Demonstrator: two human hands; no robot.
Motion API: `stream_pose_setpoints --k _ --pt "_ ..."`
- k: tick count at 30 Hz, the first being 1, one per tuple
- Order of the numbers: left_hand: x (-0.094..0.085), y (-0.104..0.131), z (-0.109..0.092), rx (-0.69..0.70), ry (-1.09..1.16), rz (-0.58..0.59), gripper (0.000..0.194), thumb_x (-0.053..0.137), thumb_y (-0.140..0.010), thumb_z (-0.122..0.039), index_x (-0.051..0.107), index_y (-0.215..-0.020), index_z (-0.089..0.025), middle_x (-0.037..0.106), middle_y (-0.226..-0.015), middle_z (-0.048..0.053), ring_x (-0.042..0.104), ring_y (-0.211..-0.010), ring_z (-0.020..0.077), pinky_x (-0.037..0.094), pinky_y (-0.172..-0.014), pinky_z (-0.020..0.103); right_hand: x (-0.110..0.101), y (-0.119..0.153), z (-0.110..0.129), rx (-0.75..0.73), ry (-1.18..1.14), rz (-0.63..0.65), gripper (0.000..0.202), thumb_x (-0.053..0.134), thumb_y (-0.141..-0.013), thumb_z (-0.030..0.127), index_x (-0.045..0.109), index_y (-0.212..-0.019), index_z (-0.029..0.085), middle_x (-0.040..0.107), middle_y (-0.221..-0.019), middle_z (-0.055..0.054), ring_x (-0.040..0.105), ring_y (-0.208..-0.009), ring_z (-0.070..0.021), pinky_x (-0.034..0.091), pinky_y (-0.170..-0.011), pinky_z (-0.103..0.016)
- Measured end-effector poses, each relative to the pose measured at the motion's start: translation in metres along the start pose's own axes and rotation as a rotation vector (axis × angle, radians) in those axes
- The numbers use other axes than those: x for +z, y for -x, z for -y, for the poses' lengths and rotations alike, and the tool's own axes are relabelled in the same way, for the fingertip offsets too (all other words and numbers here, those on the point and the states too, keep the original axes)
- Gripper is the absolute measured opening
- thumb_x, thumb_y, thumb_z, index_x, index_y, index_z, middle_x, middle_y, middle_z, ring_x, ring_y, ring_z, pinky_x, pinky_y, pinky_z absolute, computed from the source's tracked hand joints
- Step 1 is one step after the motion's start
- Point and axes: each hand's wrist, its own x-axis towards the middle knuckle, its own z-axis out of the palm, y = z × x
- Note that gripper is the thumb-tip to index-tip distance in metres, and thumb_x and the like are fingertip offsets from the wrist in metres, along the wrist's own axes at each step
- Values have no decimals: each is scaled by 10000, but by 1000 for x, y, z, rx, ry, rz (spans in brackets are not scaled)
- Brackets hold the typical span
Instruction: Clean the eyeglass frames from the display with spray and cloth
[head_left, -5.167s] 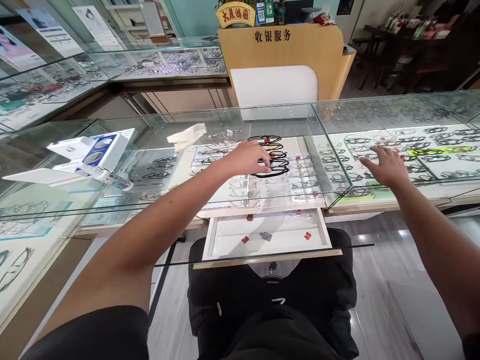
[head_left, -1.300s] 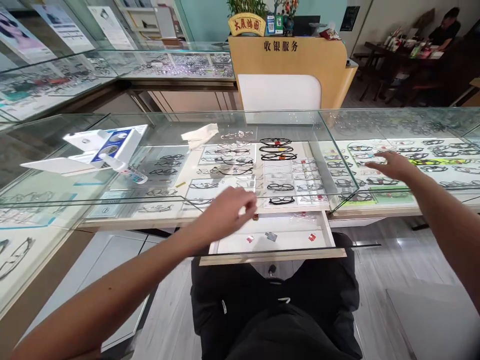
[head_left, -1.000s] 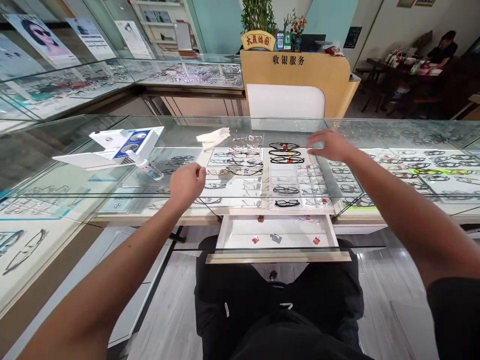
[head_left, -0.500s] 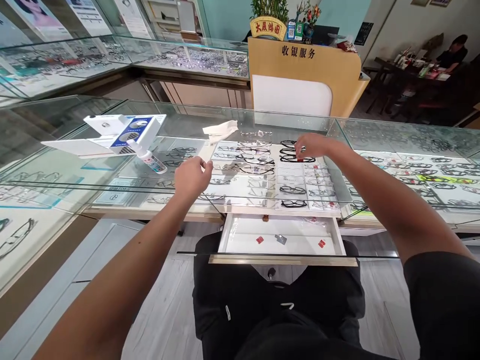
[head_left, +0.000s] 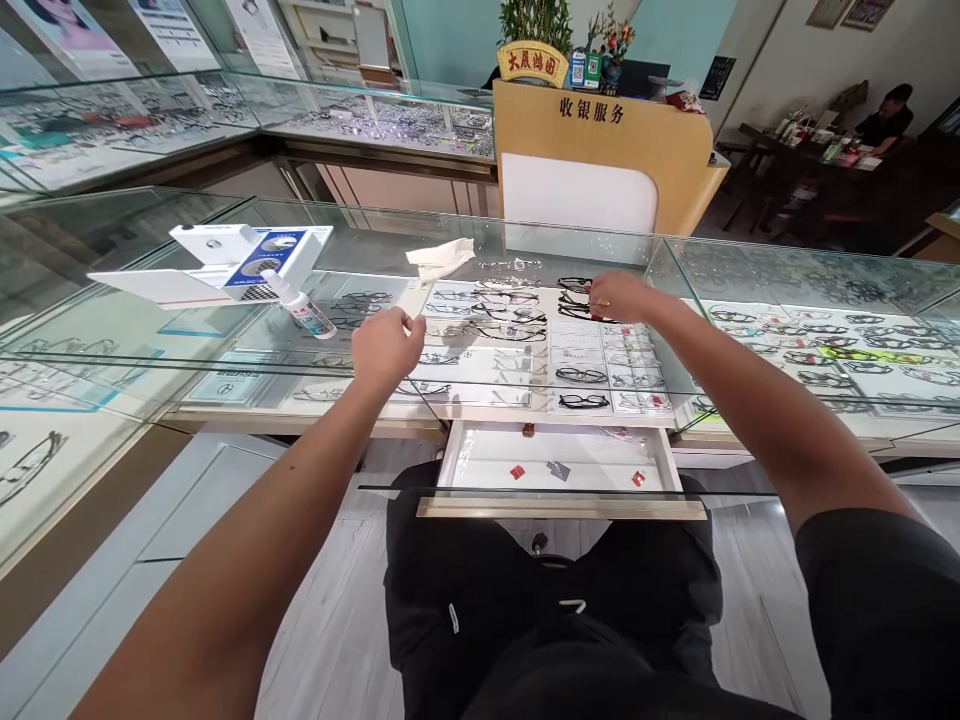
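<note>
My left hand point(head_left: 388, 345) is curled closed above the glass counter point(head_left: 360, 235), with nothing showing between thumb and fingers. Just beyond it lies a crumpled cream cloth point(head_left: 442, 260). Off to its left, a white spray bottle point(head_left: 304, 310) leans or lies near an opened white and blue box point(head_left: 266, 262). My right hand point(head_left: 621, 297) reaches to the back of the middle section, its fingers bent down and closed at a pair of black eyeglasses point(head_left: 576, 308). The fingertips are partly hidden behind the hand. Another black pair point(head_left: 576, 284) lies just behind.
Several rows of eyeglasses point(head_left: 510, 315) lie in the display. Before me, a white drawer point(head_left: 480, 470) stands pulled out, with small red and grey pieces inside. A glass edge point(head_left: 525, 491) crosses over it. Beyond stands a wooden cashier desk point(head_left: 600, 150); a person point(head_left: 889, 118) sits far right.
My right hand has lowered slightly over the black eyeglasses, its fingers drawn closer together. My left hand stays almost in place. The whole view has shifted a little.
</note>
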Motion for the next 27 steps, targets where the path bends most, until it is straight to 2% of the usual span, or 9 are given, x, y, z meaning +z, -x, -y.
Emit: stream_pose_setpoints --k 6,9,11,13,16,18,21,25,27 --pt "1 3 0 12 -5 -11 314 410 -1013 -473 498 -844 -223 718 -1085 173 641 -1084 376 428 -883 476 -4 15 19 70 -3 -21 323 538 -986 316 819 -927 169 761 -1264 -173 650 -1241 -370 469 -1072 -474" --pt "1 3 0 14 -8 -6 321 406 -1015 -475 510 -850 -220 713 -1089 177 634 -1091 373 432 -895 480 -18 31 27 91 -56 -42 336 537 -1003 358 822 -1008 180 760 -1289 -156 661 -1235 -361 495 -1050 -459" --pt "1 4 -1 7 -13 -5 327 404 -1016 -474 525 -856 -216 711 -1093 178 628 -1106 374 434 -911 481 -32 48 40 60 -140 -31 337 562 -1005 432 820 -1040 220 782 -1263 -107 686 -1186 -338 519 -1011 -431" --pt "1 4 -2 1 -22 -3 329 407 -1014 -473 545 -870 -211 712 -1113 183 624 -1128 385 436 -928 487 -45 69 61 -55 -411 56 340 589 -1001 481 809 -1049 226 791 -1226 -83 710 -1129 -298 516 -1002 -395" --pt "0 5 -4 -4 -50 6 336 411 -1010 -466 589 -913 -198 713 -1154 193 621 -1156 400 441 -948 494 -51 102 102 -190 -724 304 298 612 -1003 495 780 -1075 260 797 -1175 -34 729 -1087 -240 528 -971 -352" --pt "-1 5 -5 -5 -67 20 356 404 -1012 -461 623 -948 -189 712 -1173 201 616 -1171 406 444 -960 493 -40 120 126 -212 -819 460 273 632 -997 468 780 -1037 242 794 -1155 -42 726 -1053 -226 533 -933 -339" --pt "-2 5 -6 -11 -68 39 383 393 -1018 -462 657 -985 -186 706 -1208 213 606 -1202 416 444 -976 490 -6 136 143 -168 -873 549 284 662 -983 445 784 -1027 192 785 -1113 -77 709 -1016 -221 526 -911 -334" --pt "-2 3 -6 -19 -73 52 363 414 -1013 -461 660 -991 -195 705 -1207 205 608 -1204 411 446 -983 482 53 136 135 -75 -910 527 270 644 -990 420 770 -982 181 795 -1079 -85 720 -984 -223 541 -902 -343" --pt "-2 2 -6 -19 -84 57 350 415 -1011 -456 652 -981 -199 702 -1197 200 607 -1199 409 448 -974 484 81 127 123 -47 -788 383 283 609 -1009 431 768 -997 198 800 -1090 -77 727 -960 -220 556 -867 -335"
